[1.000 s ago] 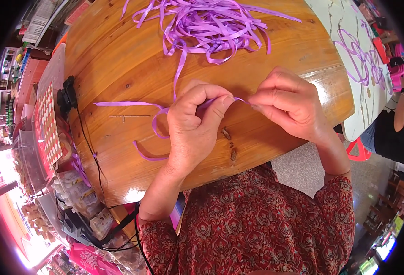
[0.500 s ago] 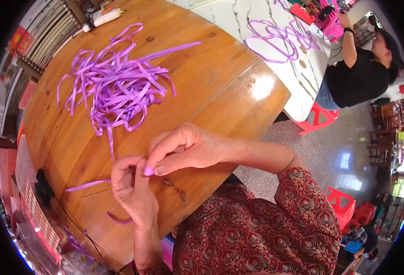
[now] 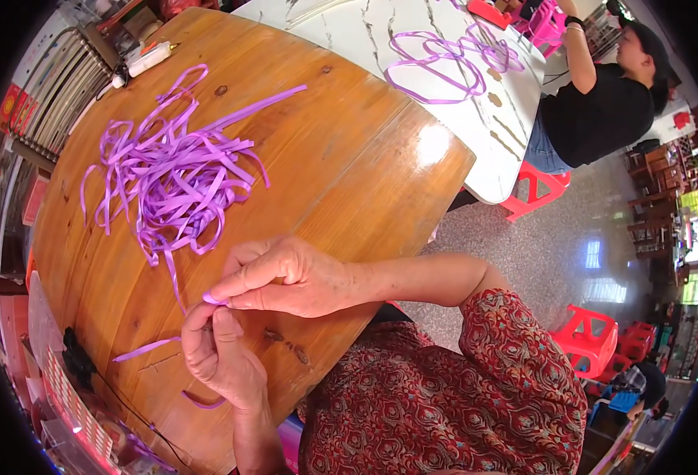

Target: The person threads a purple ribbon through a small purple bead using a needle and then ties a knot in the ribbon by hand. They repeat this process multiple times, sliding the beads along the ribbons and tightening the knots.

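Observation:
A narrow purple ribbon [image 3: 213,299] is pinched between the thumb and forefinger of my right hand [image 3: 297,279], its short bend showing at the fingertips. My left hand [image 3: 226,360] is just below, fingers curled and thumb raised, with the same purple ribbon apparently held among its fingers. From the tangled purple ribbon pile [image 3: 183,182], a strand [image 3: 174,281] runs down to the left fingertips. A ribbon tail [image 3: 147,348] comes out left of that hand, and a curved piece [image 3: 202,402] shows beneath it. What the left fingers grip is partly hidden.
The wooden table [image 3: 341,158] meets a white marbled table [image 3: 491,158] holding looped purple ribbon [image 3: 476,71]. A white glue gun [image 3: 149,58] lies at the far left. Beyond are a person in black [image 3: 602,111] and red stools [image 3: 586,340]. A dark cable [image 3: 119,384] runs along the left edge.
The whole view has shifted. My right fingertips, with the pinched ribbon, have moved from beside the left thumb to just above the left fingertips. The ribbon pile looks unchanged.

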Demonstrator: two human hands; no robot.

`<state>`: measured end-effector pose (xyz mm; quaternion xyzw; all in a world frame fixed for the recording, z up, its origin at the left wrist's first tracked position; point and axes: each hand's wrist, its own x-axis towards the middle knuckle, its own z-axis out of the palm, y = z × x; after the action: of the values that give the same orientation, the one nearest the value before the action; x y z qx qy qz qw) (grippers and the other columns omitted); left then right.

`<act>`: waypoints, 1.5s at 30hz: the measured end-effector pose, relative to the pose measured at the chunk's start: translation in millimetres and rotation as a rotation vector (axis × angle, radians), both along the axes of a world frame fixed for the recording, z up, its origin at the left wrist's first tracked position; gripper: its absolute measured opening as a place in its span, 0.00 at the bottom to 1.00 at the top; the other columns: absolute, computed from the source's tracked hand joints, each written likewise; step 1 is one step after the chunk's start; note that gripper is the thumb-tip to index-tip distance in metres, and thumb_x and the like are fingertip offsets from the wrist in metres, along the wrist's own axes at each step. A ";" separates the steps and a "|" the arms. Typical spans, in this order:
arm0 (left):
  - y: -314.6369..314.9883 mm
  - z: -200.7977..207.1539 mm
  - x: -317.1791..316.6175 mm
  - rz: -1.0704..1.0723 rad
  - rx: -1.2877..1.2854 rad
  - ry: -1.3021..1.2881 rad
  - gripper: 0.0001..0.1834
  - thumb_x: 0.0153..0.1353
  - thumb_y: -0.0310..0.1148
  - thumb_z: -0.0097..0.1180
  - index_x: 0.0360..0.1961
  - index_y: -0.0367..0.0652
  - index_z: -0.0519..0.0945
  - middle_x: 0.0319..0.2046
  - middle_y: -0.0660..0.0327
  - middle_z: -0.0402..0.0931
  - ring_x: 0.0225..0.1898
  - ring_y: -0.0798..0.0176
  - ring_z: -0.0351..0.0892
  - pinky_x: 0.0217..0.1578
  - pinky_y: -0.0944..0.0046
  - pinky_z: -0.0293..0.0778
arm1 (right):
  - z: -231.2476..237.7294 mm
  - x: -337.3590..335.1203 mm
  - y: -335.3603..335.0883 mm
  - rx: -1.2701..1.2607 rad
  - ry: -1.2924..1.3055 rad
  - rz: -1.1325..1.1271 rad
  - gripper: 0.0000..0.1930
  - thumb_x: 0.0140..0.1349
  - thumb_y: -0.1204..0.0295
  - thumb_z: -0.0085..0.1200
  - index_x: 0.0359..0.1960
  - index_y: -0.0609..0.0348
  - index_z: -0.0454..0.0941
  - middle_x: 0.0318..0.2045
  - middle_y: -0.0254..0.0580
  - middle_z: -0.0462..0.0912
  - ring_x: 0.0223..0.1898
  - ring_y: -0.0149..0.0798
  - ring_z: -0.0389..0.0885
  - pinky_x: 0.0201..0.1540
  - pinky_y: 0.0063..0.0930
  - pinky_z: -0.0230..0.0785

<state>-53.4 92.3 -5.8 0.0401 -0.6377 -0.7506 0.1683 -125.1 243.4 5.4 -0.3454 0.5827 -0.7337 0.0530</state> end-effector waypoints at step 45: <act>-13.5 16.4 -3.2 -0.167 0.385 -0.242 0.06 0.58 0.18 0.53 0.37 0.33 0.78 0.34 0.64 0.77 0.36 0.76 0.72 0.40 0.74 0.68 | 3.4 -7.2 -4.8 0.497 0.901 -0.268 0.19 0.41 0.79 0.59 0.40 0.64 0.79 0.28 0.39 0.77 0.28 0.37 0.73 0.27 0.28 0.63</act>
<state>-56.7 78.8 10.6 0.1080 -0.4992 -0.8596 0.0172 -132.4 238.7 8.9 -0.5258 0.7432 -0.3526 -0.2166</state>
